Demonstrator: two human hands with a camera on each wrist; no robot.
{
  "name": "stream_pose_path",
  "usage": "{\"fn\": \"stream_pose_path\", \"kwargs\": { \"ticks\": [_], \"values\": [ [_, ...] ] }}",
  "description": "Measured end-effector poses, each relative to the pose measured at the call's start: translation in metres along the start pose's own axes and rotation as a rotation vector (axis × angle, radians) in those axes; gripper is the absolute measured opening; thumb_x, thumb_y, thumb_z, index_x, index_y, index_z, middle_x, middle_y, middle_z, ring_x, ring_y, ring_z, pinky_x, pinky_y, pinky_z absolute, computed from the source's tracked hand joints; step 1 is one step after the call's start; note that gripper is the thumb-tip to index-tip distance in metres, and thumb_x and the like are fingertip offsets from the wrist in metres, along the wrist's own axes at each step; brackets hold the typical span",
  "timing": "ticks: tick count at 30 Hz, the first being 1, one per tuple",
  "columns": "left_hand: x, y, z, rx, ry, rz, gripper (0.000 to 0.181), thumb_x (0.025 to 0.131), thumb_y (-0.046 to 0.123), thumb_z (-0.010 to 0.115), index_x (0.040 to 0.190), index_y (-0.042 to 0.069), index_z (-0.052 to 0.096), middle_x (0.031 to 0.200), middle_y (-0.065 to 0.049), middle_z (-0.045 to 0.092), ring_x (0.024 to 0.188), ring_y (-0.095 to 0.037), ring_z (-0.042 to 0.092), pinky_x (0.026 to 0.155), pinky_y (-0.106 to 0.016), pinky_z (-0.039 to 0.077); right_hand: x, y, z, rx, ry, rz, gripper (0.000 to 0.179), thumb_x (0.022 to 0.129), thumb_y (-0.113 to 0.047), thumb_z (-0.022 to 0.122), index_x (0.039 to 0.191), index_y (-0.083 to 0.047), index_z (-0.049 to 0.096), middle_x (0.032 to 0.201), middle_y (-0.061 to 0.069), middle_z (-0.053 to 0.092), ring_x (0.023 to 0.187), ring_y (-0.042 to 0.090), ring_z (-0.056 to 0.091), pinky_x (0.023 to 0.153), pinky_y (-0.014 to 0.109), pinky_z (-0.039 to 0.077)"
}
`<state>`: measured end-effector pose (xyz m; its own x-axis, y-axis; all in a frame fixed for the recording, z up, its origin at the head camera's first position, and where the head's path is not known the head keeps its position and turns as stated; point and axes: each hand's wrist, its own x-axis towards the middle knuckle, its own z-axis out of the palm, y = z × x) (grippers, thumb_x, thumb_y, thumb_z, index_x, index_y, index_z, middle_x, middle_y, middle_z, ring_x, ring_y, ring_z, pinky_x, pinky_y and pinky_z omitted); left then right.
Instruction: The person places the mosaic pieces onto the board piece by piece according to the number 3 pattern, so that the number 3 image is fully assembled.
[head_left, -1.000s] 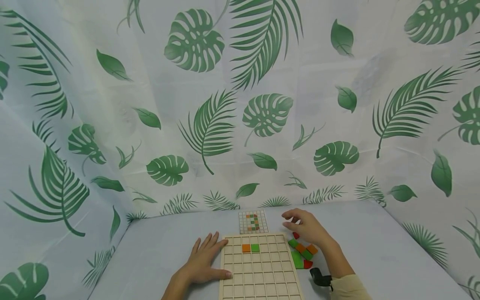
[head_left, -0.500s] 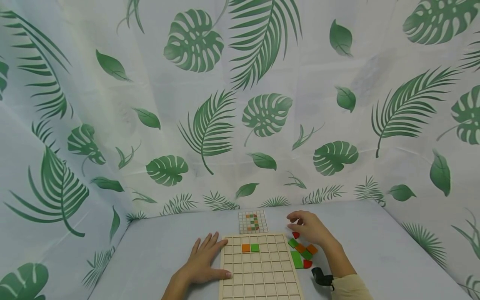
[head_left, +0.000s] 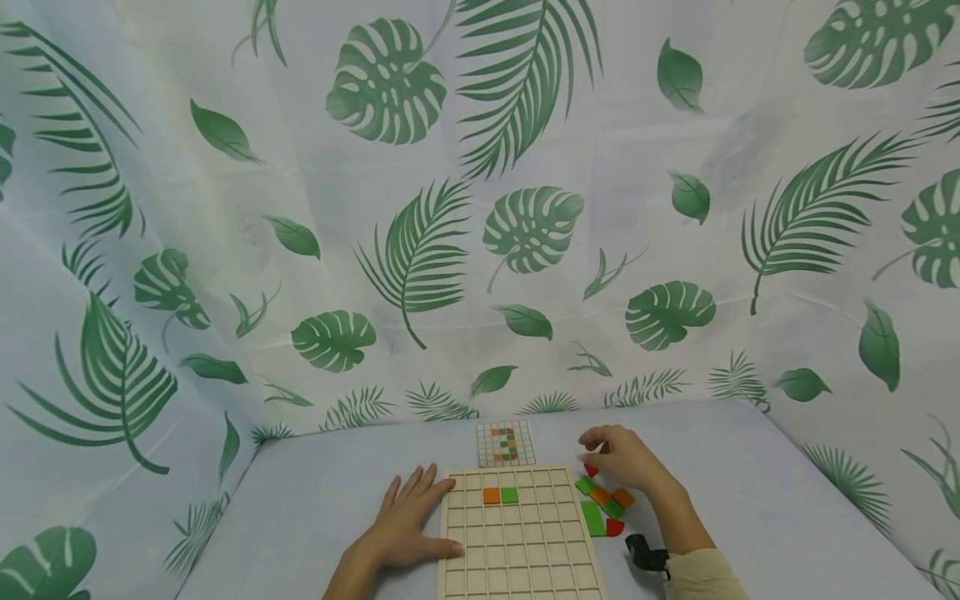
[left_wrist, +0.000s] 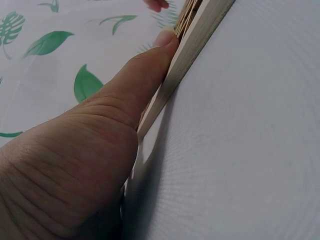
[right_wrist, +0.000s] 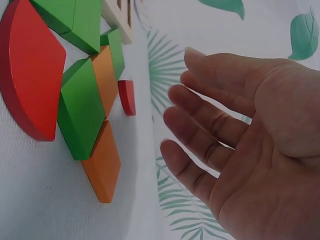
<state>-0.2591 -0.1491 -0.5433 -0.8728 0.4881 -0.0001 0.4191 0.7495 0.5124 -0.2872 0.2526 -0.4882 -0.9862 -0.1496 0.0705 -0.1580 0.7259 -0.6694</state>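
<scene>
A pale wooden grid board (head_left: pixel 525 557) lies in front of me, with an orange square tile (head_left: pixel 491 496) and a green square tile (head_left: pixel 510 495) side by side in its second row. My left hand (head_left: pixel 405 521) rests along the board's left edge, fingers spread, its thumb (left_wrist: pixel 145 67) on the rim in the left wrist view. Past the board's far right corner, my right hand (head_left: pixel 628 460) hovers close over a small red rounded piece (head_left: pixel 591 471). Its fingers (right_wrist: pixel 195 130) are loosely bent and hold nothing.
Right of the board lie loose pieces: green blocks (right_wrist: pixel 80 107), orange blocks (right_wrist: pixel 104 165) and a red rounded block (right_wrist: pixel 35 70). A gridded pattern card (head_left: pixel 486 454) lies beyond the board. A black device (head_left: pixel 647 554) sits at the right wrist. Leaf-print cloth (head_left: pixel 450 350) hangs behind.
My right hand has drifted slightly right and nearer, away from the pattern card and over the small red piece. The left hand, the board and its two tiles stay where they were.
</scene>
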Motion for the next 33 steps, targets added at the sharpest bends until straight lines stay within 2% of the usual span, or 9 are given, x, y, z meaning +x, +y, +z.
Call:
{"fn": "stream_pose_path", "kwargs": {
  "ticks": [11, 18, 33],
  "values": [
    [-0.0003, 0.0010, -0.0004, -0.001, -0.003, -0.014, 0.106, 0.076, 0.080, 0.073, 0.161, 0.026, 0.041, 0.174, -0.016, 0.018, 0.162, -0.043, 0.011, 0.124, -0.074, -0.003, -0.0015, 0.0022, -0.0018, -0.056, -0.007, 0.079, 0.026, 0.093, -0.010, 0.075, 0.118, -0.001, 0.073, 0.106, 0.009, 0.072, 0.091, 0.021, 0.062, 0.075, 0.038, 0.059],
    [0.0001, 0.0001, 0.0001, 0.006, -0.003, -0.019, 0.104, 0.076, 0.079, 0.073, 0.161, 0.027, 0.040, 0.174, -0.015, 0.018, 0.162, -0.042, 0.011, 0.125, -0.073, -0.003, -0.0031, 0.0001, -0.0003, -0.056, -0.024, 0.144, 0.025, 0.092, -0.011, 0.075, 0.115, -0.002, 0.073, 0.104, 0.008, 0.070, 0.085, 0.020, 0.061, 0.074, 0.038, 0.060],
    [-0.0012, 0.0022, -0.0005, 0.007, 0.004, -0.008, 0.105, 0.076, 0.079, 0.073, 0.161, 0.025, 0.040, 0.174, -0.016, 0.019, 0.161, -0.043, 0.012, 0.125, -0.073, -0.002, -0.0027, 0.0029, 0.0031, -0.113, -0.014, 0.146, 0.027, 0.086, -0.011, 0.082, 0.109, -0.001, 0.074, 0.098, 0.008, 0.071, 0.084, 0.021, 0.060, 0.075, 0.040, 0.059]
  ]
}}
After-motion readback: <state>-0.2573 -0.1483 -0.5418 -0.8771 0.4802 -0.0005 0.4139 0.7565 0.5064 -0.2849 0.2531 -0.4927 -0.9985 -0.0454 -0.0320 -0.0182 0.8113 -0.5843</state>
